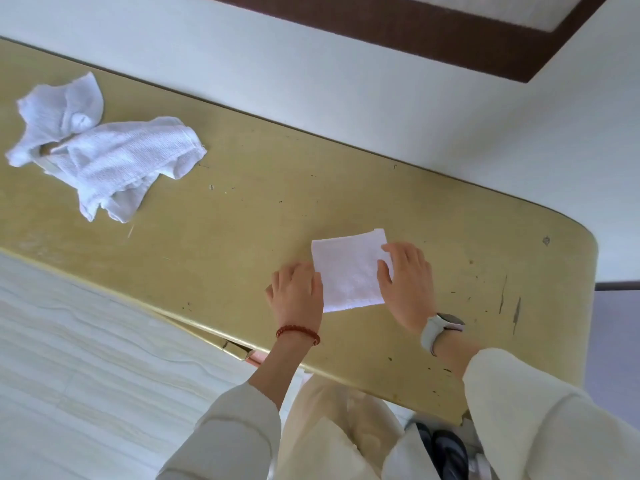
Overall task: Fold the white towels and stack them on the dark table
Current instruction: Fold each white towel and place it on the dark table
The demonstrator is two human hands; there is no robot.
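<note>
A folded white towel (349, 270) lies flat as a small square on the yellowish table (242, 202), toward its right end and close to the near edge. It sits between the two hands. The left hand (298, 292) rests at the towel's left near edge, fingers curled loosely with the tips touching the cloth's border; whether it pinches the edge cannot be told. The right hand (407, 282) lies on the towel's right side, fingers straight and spread, pressing flat on the cloth. A red bead bracelet (298, 333) circles the left wrist and a pale wristwatch (440, 329) the right. Well apart, at the far left of the table, a crumpled heap of unfolded white towels (100, 150) lies loose.
</note>
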